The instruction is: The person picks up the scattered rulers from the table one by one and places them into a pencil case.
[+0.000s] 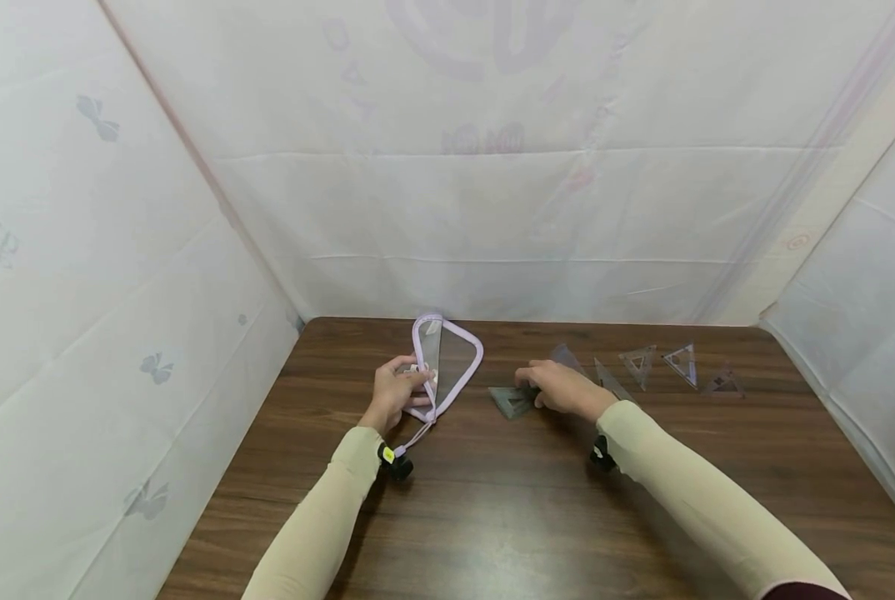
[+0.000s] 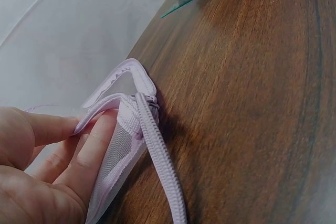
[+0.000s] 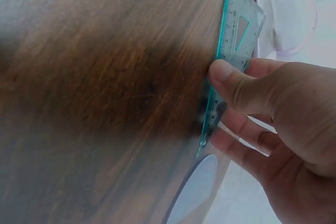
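Note:
In the head view my left hand [image 1: 397, 390] is at a see-through mesh zip pouch [image 1: 462, 354] with lilac edging. Thumb and fingers pinch one lilac edge, and the pouch [image 2: 116, 161] gapes beside them in the left wrist view. A lilac wrist strap [image 2: 160, 161] hangs from its corner. To the right, my right hand [image 1: 563, 390] grips a clear green-tinted set square [image 1: 511, 402] between thumb and fingers. The right wrist view shows that set square [image 3: 244, 22] tilted up on its long edge, close to the tabletop.
Right of the pouch, a curved clear piece like a protractor [image 1: 567, 358] lies behind my right hand. Farther right are several clear triangles, among them a set square [image 1: 680, 364] and a faint dark one [image 1: 725, 383]. White sheeting [image 1: 530, 225] walls the wooden table [image 1: 492, 517].

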`<state>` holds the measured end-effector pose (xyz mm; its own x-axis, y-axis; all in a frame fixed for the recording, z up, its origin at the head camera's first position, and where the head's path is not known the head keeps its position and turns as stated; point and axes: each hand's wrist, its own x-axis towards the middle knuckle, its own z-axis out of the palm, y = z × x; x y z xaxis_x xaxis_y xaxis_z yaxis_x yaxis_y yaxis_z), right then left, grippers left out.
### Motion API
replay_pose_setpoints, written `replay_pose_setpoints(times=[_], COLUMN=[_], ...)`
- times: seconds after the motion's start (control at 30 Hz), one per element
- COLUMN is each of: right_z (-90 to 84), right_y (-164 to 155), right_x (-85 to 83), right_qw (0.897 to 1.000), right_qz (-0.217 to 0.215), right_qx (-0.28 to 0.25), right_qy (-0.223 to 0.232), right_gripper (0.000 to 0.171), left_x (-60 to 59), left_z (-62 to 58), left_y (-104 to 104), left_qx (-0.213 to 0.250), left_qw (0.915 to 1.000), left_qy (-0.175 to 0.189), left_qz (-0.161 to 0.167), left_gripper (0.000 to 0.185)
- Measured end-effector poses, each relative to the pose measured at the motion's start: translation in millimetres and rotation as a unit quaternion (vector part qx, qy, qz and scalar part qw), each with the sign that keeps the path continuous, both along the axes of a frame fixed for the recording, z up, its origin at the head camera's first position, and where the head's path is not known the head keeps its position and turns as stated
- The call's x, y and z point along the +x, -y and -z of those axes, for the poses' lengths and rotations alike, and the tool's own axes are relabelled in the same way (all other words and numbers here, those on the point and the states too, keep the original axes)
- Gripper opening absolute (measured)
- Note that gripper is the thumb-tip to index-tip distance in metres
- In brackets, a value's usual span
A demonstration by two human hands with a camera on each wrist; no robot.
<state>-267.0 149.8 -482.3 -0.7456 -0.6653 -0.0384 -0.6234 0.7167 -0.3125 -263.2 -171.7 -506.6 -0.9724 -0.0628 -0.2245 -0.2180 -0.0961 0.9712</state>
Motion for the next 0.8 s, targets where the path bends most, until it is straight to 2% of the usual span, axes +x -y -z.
replay_pose_setpoints(times=[0.17,0.27,0.57,0.8], right_z=[-1.1,-3.6,-7.8,-8.4], right_y=[-10,-16,-25,-31], right_x=[0.1,0.2,2.3,5.3], right_qw=[0.997,0.996,0.993,0.99], right_qz=[-0.002,-0.005,0.019,0.028], right_qx=[-0.064,-0.086,-0.103,-0.136], right_qy=[0.031,0.032,0.05,0.036], right_gripper=[0.034,0.031,0.03,0.032], left_x=[-0.2,-0.8,-1.2,1.1], left_z=[-1.1,-1.8,-2.1,-1.3], left_y=[1,2,2,2], left_qx=[-0.007,-0.008,-0.013,-0.017], left_qw=[0.9999,0.9999,0.9999,0.9998], left_qy=[0.005,0.005,0.004,0.009], left_qz=[0.006,0.005,0.004,0.005], left_gripper=[0.034,0.034,0.035,0.036])
